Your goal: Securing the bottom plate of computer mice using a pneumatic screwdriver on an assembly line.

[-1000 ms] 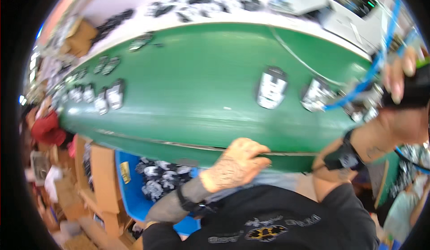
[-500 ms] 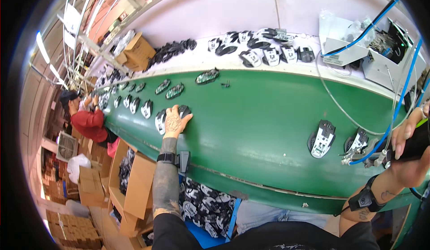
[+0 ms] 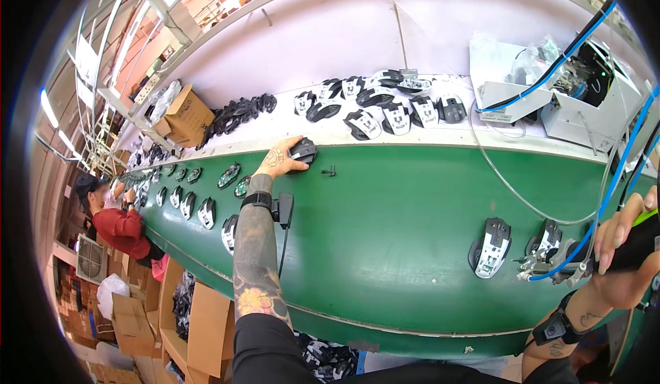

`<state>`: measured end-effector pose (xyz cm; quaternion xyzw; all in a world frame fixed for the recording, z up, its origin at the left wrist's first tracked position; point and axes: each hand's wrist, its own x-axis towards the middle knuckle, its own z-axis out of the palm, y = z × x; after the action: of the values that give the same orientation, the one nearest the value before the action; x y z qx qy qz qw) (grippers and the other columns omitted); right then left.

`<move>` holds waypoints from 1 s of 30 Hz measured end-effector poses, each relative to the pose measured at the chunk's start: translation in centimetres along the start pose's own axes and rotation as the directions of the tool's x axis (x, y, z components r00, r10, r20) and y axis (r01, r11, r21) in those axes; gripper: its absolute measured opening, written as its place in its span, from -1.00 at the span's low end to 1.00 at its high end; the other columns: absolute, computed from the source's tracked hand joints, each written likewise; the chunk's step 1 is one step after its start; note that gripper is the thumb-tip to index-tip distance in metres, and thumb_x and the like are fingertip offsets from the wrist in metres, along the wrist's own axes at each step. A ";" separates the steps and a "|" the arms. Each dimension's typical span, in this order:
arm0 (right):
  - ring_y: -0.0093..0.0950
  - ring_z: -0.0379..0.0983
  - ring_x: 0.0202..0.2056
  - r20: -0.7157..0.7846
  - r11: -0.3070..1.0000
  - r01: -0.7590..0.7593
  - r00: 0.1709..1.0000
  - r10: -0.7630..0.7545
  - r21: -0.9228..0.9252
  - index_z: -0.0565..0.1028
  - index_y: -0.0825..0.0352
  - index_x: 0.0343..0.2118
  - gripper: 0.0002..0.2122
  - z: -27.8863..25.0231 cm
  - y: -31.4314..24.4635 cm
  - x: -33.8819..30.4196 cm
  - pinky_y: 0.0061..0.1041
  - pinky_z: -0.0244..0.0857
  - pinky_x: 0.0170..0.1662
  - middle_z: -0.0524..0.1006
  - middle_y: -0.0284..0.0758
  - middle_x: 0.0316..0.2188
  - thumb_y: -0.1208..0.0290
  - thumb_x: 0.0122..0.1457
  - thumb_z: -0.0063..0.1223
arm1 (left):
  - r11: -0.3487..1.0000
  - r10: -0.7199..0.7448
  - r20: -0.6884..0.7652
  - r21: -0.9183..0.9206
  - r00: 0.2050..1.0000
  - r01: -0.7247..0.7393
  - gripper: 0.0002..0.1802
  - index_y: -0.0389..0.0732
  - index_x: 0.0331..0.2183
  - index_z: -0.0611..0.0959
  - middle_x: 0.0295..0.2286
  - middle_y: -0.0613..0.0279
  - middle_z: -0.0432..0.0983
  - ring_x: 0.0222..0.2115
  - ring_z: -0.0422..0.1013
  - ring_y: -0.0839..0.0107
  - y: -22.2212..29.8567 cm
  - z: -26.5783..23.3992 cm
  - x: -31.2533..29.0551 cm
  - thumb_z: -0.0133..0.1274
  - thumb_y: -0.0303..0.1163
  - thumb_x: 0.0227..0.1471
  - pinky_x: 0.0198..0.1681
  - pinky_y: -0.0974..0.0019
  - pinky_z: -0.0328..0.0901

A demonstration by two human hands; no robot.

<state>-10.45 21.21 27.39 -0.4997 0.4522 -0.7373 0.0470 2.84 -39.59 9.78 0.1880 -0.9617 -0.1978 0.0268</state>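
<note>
My left hand (image 3: pixel 276 160) grips a black computer mouse cover (image 3: pixel 302 150) near the belt's far edge. Whatever lies under the cover is hidden. A small black part (image 3: pixel 329 171) lies just right of it. Left of my forearm stand a white-and-black mouse (image 3: pixel 229 233) and mouse bases with green circuit boards (image 3: pixel 229 175). At the right rim, my right hand (image 3: pixel 622 239) is closed around a black object (image 3: pixel 636 250) with a bright green edge, partly cut off. Beside it sit a metal fitting (image 3: pixel 560 261) with a blue hose, and two part-built mice (image 3: pixel 491 250) (image 3: pixel 546 236).
A green conveyor belt (image 3: pixel 399 246) runs across. On the white shelf (image 3: pixel 426 136) behind it are several mouse shells (image 3: pixel 395 117), a black heap of parts (image 3: pixel 237 117) and a white machine (image 3: pixel 570 119). Open cartons (image 3: pixel 210 329) stand lower left; a person in red (image 3: pixel 120 229) works farther left.
My left hand has moved away from me, from beside the white mouse to the belt's far edge, with the black cover. The view has shifted too. My right hand keeps its grip.
</note>
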 end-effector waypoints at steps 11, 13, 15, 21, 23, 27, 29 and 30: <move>-0.36 0.40 -0.62 0.124 0.977 0.099 0.985 -0.123 0.187 0.12 0.36 0.10 -0.41 -1.5 0.5 0.2 -0.51 0.36 -0.57 0.43 0.00 -0.38 -0.03 0.22 -0.07 | 0.983 -0.136 0.140 0.142 0.981 0.116 -0.01 -0.21 0.10 0.38 -0.02 -0.08 0.37 0.04 0.30 0.06 2.6 -0.3 -4.2 0.36 -0.04 -0.39 0.12 0.20 0.20; -0.34 0.42 -0.58 0.055 0.965 0.110 0.990 -0.126 0.238 0.11 0.37 0.11 -0.40 -0.6 0.3 0.2 -0.49 0.38 -0.56 0.44 0.03 -0.36 -0.02 0.22 -0.07 | 0.984 -0.102 0.091 0.156 0.991 0.087 -0.01 -0.25 0.12 0.33 0.00 -0.13 0.33 0.05 0.27 0.02 3.2 1.9 -5.7 0.31 0.02 -0.30 0.12 0.19 0.20; -0.33 0.43 -0.55 0.043 0.945 0.104 0.991 -0.123 0.309 0.09 0.38 0.12 -0.39 -0.6 0.6 0.0 -0.48 0.40 -0.53 0.44 0.02 -0.36 -0.01 0.22 -0.07 | 0.997 -0.065 -0.191 0.032 0.979 0.072 -0.05 -0.26 0.13 0.31 0.04 -0.13 0.27 0.06 0.26 0.01 2.7 4.0 -7.4 0.26 0.06 -0.19 0.11 0.16 0.20; -0.32 0.44 -0.54 0.096 0.943 0.116 0.984 -0.153 0.311 0.08 0.40 0.13 -0.38 0.0 0.6 0.4 -0.46 0.41 -0.52 0.44 0.05 -0.35 0.00 0.22 -0.06 | 0.971 -0.216 -0.275 0.037 0.937 0.234 -0.16 -0.25 0.13 0.32 0.03 -0.07 0.30 0.03 0.30 0.03 6.1 6.2 -7.5 0.08 0.13 -0.02 0.07 0.15 0.23; -0.33 0.43 -0.57 0.069 0.957 0.111 0.988 -0.134 0.267 0.09 0.41 0.12 -0.39 0.4 0.2 0.4 -0.48 0.40 -0.56 0.44 0.05 -0.37 0.00 0.23 -0.07 | 0.973 -0.222 -0.330 -0.010 0.918 0.232 -0.21 -0.23 0.12 0.34 0.02 -0.05 0.31 0.01 0.31 0.03 6.2 6.1 -7.9 0.06 0.11 0.01 0.06 0.15 0.24; -0.36 0.41 -0.61 0.079 0.977 0.108 0.989 -0.124 0.182 0.11 0.42 0.08 -0.42 0.5 0.9 0.5 -0.50 0.38 -0.58 0.43 0.04 -0.41 0.02 0.24 -0.06 | 0.979 -0.187 -0.233 0.038 0.954 0.201 -0.20 -0.23 0.10 0.38 0.01 -0.04 0.33 0.01 0.32 0.05 6.7 4.8 -7.9 0.09 0.12 -0.03 0.07 0.17 0.24; -0.36 0.40 -0.61 0.020 0.936 0.169 0.983 -0.183 0.308 0.11 0.43 0.07 -0.42 1.2 1.1 0.4 -0.50 0.38 -0.59 0.43 0.03 -0.42 0.02 0.24 -0.06 | 0.980 -0.167 -0.236 0.067 0.957 0.187 -0.18 -0.27 0.07 0.40 -0.02 -0.09 0.36 0.00 0.33 0.06 7.5 4.3 -7.9 0.12 0.14 -0.07 0.06 0.17 0.24; -0.36 0.40 -0.61 0.017 0.936 0.167 0.983 -0.181 0.310 0.11 0.43 0.07 -0.42 1.2 1.4 0.4 -0.50 0.38 -0.59 0.43 0.03 -0.42 0.02 0.24 -0.06 | 0.967 -0.238 -0.101 0.074 0.966 0.245 -0.17 -0.30 0.05 0.41 -0.04 -0.12 0.37 -0.01 0.34 0.06 8.3 3.5 -8.4 0.13 0.14 -0.08 0.06 0.17 0.25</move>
<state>-10.29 19.45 26.72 -0.5408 0.2846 -0.7885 0.0689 7.27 -28.13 9.97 0.3137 -0.9369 -0.1493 0.0384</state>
